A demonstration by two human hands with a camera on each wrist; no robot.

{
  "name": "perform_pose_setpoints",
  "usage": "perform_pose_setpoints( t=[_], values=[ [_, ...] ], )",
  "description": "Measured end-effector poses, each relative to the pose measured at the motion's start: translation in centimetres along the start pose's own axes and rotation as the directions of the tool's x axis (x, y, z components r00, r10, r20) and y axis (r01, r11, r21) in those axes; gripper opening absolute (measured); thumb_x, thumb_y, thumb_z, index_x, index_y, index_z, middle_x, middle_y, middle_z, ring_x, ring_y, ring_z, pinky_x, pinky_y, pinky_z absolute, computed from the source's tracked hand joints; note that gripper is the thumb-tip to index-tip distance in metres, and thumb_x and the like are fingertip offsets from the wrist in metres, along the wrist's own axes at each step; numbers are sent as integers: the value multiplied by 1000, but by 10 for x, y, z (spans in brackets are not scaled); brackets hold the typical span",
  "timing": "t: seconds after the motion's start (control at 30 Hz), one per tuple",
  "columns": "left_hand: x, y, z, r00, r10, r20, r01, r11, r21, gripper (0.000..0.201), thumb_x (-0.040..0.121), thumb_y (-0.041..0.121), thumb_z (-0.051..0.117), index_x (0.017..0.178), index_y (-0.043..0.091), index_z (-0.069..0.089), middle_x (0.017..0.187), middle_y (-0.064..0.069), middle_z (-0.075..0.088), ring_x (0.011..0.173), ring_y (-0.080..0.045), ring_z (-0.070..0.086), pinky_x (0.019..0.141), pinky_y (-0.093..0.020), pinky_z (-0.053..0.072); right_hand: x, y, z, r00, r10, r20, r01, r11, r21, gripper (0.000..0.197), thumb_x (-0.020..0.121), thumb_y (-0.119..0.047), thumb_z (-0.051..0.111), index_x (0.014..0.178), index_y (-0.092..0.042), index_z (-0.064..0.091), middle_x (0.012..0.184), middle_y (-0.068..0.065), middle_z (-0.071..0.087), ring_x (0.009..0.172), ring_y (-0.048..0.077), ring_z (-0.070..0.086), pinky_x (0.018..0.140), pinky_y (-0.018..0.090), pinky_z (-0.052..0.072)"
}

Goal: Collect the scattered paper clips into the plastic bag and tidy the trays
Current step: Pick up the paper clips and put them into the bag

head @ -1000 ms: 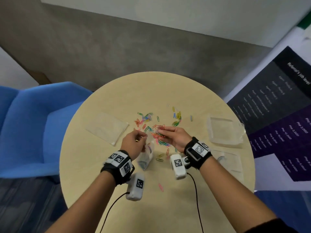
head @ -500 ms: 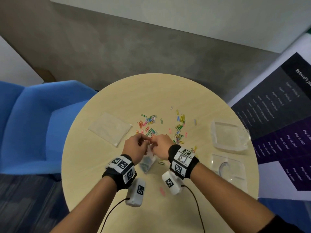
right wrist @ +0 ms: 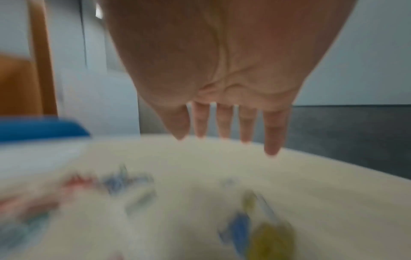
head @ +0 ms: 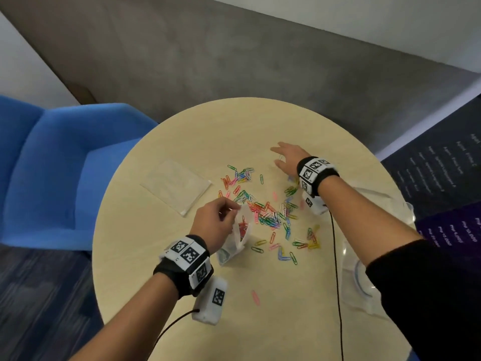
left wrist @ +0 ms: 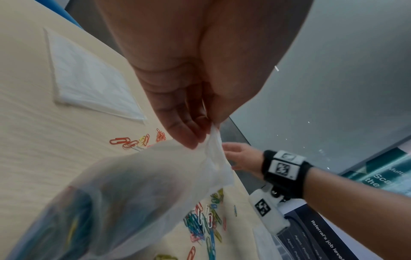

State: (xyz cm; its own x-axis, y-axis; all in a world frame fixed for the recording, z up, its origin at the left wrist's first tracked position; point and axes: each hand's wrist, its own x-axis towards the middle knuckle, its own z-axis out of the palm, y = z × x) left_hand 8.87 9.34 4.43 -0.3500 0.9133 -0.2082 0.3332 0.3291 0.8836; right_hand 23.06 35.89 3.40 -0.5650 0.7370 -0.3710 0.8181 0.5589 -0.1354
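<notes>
My left hand pinches the rim of a clear plastic bag that holds some coloured paper clips; the wrist view shows my left hand gripping the bag at its mouth. Several coloured paper clips lie scattered over the middle of the round table. My right hand is stretched out over the far side of the clips, its fingers spread and straight, holding nothing. The right wrist view is blurred. Clear trays sit at the table's right edge, partly hidden by my right arm.
A flat clear bag or sheet lies on the table's left part. One pink clip lies alone near the front. A blue chair stands left of the table. A dark poster is on the right.
My right hand left the bag's mouth and reached out to the far right of the clips, now spread open. The left hand kept hold of the bag.
</notes>
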Motion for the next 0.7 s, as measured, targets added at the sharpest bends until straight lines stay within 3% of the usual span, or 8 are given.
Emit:
perform_pose_setpoints(
  t=[0.03, 0.1, 0.27, 0.37, 0.43, 0.5, 0.6, 0.7],
  values=[
    [-1, 0, 0, 1000, 4, -2, -4, 1000, 1, 14, 93, 13, 55, 92, 20, 67, 72, 0, 65, 57, -14, 62, 58, -22, 52, 11, 7, 12, 999, -6, 49, 8, 999, -42, 51, 99, -32, 43, 149, -27, 32, 160, 4, 20, 144, 28, 25, 116, 45, 26],
    [-5, 0, -1, 1000, 9, -8, -9, 1000, 6, 14, 93, 14, 55, 92, 21, 67, 72, 0, 65, 58, -14, 61, 57, -20, 51, 23, 19, 34, 994, -17, 104, 25, 997, -73, 52, 101, -31, 35, 151, -27, 23, 162, 5, 9, 146, 30, 17, 116, 50, 23],
    [-7, 2, -8, 1000, 9, -15, -9, 999, 47, 13, 93, 15, 55, 93, 21, 68, 75, 0, 67, 64, -16, 64, 63, -23, 51, -7, 32, 65, 991, 126, 51, -127, 992, 25, 51, 102, -29, 25, 151, -13, 23, 160, 11, 13, 144, 29, 21, 116, 45, 26],
    [-8, 3, -9, 1000, -8, -16, 9, 999, 31, 14, 93, 14, 55, 93, 20, 67, 75, -3, 68, 60, -14, 64, 55, -13, 48, -47, 12, 77, 992, 117, 35, -119, 992, 30, 63, 98, -50, 30, 150, -13, 27, 158, 12, 18, 142, 33, 27, 115, 44, 29],
    [-8, 3, -7, 999, -27, -19, 27, 1000, 12, 14, 93, 14, 55, 93, 19, 67, 74, -5, 68, 59, -15, 64, 54, -13, 48, -75, -8, 83, 995, 79, 55, -76, 996, -45, 69, 93, -57, 40, 147, -16, 32, 154, 15, 26, 136, 35, 34, 111, 44, 35],
    [-10, 3, -4, 999, -34, -18, 34, 999, 13, 14, 93, 15, 55, 93, 20, 68, 75, -6, 68, 62, -19, 67, 58, -20, 51, -96, -23, 94, 997, 59, 41, -56, 995, -88, 57, 93, -45, 50, 141, -16, 40, 141, 15, 40, 127, 33, 42, 104, 42, 42],
    [-11, 2, 3, 999, -41, -19, 41, 999, 13, 14, 93, 17, 55, 92, 22, 68, 75, -5, 67, 67, -22, 67, 57, -22, 52, -112, -35, 105, 999, 31, -40, -36, 993, -109, 36, 93, -4, 47, 128, -10, 55, 118, 13, 53, 110, 30, 50, 89, 37, 47],
    [-13, 1, 7, 999, -50, -15, 50, 999, 1, 13, 92, 18, 57, 90, 23, 68, 75, -4, 67, 69, -24, 67, 64, -33, 59, -118, -36, 102, 999, 0, -37, -4, 993, -121, 33, 90, 6, 44, 115, -4, 63, 107, 16, 60, 101, 33, 59, 85, 37, 48]
  ],
)
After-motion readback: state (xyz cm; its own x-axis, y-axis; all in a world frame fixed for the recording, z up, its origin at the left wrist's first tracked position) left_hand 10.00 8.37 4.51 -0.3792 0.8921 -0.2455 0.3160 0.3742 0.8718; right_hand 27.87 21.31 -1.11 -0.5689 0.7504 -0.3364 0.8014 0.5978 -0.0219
